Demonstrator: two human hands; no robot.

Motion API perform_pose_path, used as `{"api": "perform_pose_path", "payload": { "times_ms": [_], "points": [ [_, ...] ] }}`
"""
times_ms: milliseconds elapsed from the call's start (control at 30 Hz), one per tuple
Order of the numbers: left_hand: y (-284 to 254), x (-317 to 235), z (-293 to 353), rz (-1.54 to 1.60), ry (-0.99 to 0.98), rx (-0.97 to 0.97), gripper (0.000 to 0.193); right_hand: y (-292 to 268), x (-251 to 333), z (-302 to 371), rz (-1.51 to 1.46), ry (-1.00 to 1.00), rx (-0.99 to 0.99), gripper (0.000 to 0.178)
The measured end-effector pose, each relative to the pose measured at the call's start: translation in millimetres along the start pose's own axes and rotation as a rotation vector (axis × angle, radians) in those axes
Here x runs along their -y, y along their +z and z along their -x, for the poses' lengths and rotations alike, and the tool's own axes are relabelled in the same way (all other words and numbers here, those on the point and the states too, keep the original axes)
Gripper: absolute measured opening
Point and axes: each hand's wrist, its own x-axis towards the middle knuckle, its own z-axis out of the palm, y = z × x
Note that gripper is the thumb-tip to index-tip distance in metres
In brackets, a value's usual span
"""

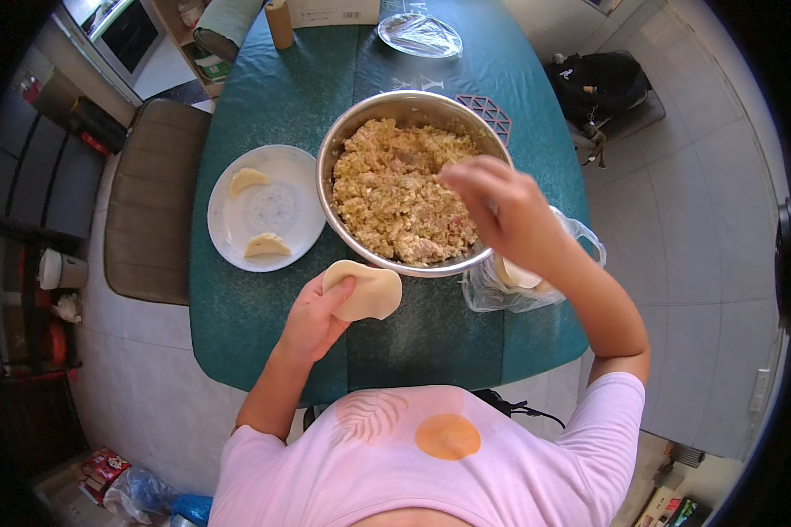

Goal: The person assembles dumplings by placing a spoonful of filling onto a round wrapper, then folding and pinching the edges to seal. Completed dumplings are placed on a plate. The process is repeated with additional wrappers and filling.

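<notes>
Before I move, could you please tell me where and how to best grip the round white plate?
I'd probably grip the round white plate by its bare left rim, from the left: its right edge lies close beside the round silver metal bowl, and the two pale crescent dumplings sit clear of that rim.

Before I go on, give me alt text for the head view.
The left hand holds a pale dumpling wrapper near a steel bowl of minced filling, while the right hand hovers over the filling. Left of the bowl, a white plate bears two crescent dumplings; a clear plastic bag lies to the bowl's right.
</notes>
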Motion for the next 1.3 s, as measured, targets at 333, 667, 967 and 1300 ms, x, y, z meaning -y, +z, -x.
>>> {"api": "perform_pose_path", "payload": {
  "times_ms": [333,667,967,1300],
  "points": [
    [5.9,5.1,-2.4,0.046,0.045,0.004,0.031,40.2,-61.1,-48.1,-0.066,-0.096,0.037,0.019],
    [-0.8,6.7,-2.2,0.102,0.025,0.015,0.031,8.5,2.6,3.1,-0.005,-0.268,0.413,0.034],
    [4.5,10.1,0.6,0.138,0.025,0.013,0.029,-18.3,-82.3,-23.9,0.284,-0.15,0.269,0.025],
    [-0.7,12.7,-2.9,0.16,0.045,0.006,0.028,-15.8,15.2,49.5,0.423,-0.136,0.383,0.026]
  ]
}}
